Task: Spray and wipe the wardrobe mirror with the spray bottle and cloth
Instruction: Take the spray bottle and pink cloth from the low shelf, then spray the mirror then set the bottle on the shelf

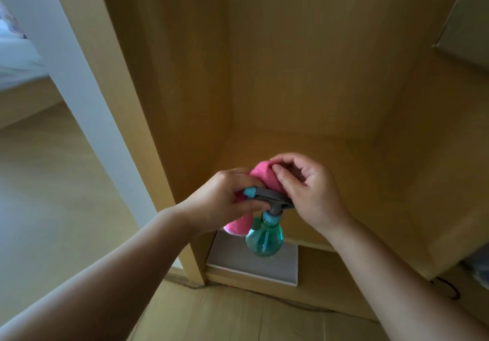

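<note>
Holding both hands together in front of the open wooden wardrobe [304, 63], I am looking down at them from the head camera. My left hand [222, 199] is wrapping its fingers [252, 205] around the grey trigger head of the spray bottle [264, 237], with the light blue nozzle tip poking out between thumb and fingers toward the left. The bottle's round teal body is hanging upright below that hand, above a flat grey-white board [277, 266] lying on the wardrobe floor; I cannot tell whether the bottle is touching it. The pink cloth [264, 175] is bunched behind the trigger head, and one end of it is drooping out beneath my left hand, just beside the bottle's neck. My right hand [309, 190] is curling its fingers [281, 179] onto the upper part of the cloth, thumb and fingertips pinching the fabric, with the palm resting against the back end of the trigger head. Pale wood flooring [53, 182] is showing to the left. A dark cord [449, 287] is lying at the lower right.
</note>
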`<control>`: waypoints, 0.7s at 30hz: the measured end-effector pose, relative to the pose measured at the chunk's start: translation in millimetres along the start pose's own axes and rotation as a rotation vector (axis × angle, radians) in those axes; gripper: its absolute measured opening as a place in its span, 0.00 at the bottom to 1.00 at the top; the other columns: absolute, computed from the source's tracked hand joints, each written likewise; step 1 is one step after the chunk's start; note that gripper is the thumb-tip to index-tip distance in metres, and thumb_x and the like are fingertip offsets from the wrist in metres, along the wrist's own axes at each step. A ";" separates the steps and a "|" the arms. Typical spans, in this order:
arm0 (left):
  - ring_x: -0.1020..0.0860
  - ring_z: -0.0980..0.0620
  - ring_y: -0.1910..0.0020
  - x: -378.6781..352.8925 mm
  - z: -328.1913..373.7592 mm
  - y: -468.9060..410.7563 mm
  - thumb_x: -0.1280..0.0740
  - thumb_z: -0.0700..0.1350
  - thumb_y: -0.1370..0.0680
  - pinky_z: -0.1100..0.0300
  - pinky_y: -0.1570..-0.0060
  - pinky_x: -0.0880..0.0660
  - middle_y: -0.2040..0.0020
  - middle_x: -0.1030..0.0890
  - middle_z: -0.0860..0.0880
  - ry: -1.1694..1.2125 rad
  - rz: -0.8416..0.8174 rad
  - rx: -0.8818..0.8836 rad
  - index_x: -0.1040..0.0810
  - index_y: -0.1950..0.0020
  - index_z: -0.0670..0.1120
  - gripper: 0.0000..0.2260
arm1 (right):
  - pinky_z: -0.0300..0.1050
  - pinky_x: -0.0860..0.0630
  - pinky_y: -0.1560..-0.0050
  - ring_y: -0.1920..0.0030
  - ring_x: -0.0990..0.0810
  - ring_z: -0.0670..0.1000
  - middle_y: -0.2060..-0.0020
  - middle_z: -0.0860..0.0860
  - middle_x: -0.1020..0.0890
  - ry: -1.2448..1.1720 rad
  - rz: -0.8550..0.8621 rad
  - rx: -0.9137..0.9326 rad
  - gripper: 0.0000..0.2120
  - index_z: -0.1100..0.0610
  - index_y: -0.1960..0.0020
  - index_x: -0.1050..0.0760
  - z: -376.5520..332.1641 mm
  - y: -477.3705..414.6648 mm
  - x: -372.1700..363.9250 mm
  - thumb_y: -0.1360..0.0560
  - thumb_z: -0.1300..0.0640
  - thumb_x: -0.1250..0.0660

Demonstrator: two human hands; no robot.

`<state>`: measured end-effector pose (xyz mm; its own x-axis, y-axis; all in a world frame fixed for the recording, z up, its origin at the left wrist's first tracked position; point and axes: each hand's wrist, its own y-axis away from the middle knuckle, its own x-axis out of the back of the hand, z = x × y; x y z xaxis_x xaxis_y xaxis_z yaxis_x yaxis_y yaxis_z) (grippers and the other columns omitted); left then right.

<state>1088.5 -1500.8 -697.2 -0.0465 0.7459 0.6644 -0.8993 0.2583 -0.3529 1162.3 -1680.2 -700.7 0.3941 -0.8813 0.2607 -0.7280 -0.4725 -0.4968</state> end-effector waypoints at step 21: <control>0.20 0.58 0.59 355.2 357.5 -236.0 0.26 0.44 0.27 0.65 0.59 0.23 0.56 0.18 0.55 -0.001 0.099 0.038 0.16 0.53 0.48 0.05 | 0.53 0.20 0.52 0.57 0.17 0.50 0.59 0.52 0.16 0.063 0.104 -0.222 0.13 0.55 0.51 0.18 -432.6 -259.6 156.9 0.19 0.52 0.40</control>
<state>1128.7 -1516.2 -142.4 -0.1360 0.7662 0.6280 -0.9062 0.1600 -0.3914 1170.4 -1698.5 -172.7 0.2805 -0.9205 0.2720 -0.8706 -0.3633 -0.3317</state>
